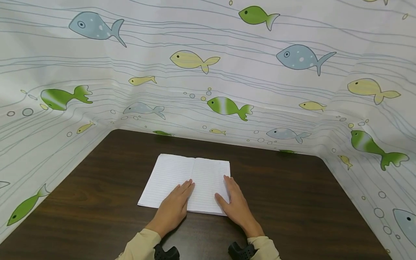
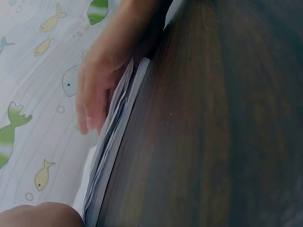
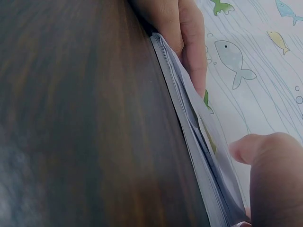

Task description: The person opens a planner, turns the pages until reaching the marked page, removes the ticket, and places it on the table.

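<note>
An open lined notebook [image 1: 172, 177] lies on the dark wooden table, its blank ruled pages spread to both sides of the centre fold. My left hand [image 1: 173, 207] rests on it near the fold, fingers straight and together, pointing away from me. My right hand [image 1: 237, 206] is at the notebook's right edge, with the thumb apart over the right page and the fingers extended along the side. In the left wrist view the layered page edges [image 2: 116, 127] show side-on; the right wrist view shows these page edges [image 3: 191, 127] slightly lifted and separated.
The brown table [image 1: 292, 195] extends around the notebook on both sides. A white cloth [image 1: 195, 36] printed with fish and wavy lines surrounds the table at the back and sides. Black bands [image 1: 242, 251] are on both wrists, beside beige sleeves [image 1: 141, 245].
</note>
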Available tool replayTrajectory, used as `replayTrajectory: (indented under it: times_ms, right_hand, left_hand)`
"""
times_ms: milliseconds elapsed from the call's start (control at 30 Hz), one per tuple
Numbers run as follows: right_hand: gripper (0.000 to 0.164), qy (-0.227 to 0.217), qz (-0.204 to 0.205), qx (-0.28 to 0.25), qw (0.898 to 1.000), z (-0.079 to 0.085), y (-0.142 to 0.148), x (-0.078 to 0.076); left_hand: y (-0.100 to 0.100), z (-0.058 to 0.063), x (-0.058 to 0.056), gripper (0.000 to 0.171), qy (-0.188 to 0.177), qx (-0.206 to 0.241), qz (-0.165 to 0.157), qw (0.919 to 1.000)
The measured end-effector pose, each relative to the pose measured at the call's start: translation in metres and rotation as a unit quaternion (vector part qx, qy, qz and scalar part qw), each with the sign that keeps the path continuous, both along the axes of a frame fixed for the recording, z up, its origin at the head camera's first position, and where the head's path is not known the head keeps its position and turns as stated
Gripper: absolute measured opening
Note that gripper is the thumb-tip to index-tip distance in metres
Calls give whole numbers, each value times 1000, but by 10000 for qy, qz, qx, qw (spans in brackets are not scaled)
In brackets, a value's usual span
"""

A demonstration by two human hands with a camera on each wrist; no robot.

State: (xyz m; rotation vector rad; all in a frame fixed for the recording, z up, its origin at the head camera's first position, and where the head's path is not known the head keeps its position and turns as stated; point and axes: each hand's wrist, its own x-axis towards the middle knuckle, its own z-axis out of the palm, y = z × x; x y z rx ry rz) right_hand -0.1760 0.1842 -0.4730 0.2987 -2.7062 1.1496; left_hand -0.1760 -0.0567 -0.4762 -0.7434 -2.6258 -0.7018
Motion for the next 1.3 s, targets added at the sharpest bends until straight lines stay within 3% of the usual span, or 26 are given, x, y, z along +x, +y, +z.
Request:
replayTrajectory:
  times_ms: [200,700,1200,1300]
  right_hand:
    - [59,108,-222,332,9991,1,1,-2]
    - [78,20,-345,987,9945,-2,2,-3]
    - [86,-216,-223,1089,9936,2,1,-2]
    - [86,-244,-194,1126,9931,3,1,-2]
  left_hand:
    - [0,1,0,42,-28,-12,4,10000]
    - [-1,-1,1,42,25,60,-11,10000]
    - [-2,-2,0,43,110,199,-1,9997]
    - [-2,-2,-1,45,-121,377,-10,9992]
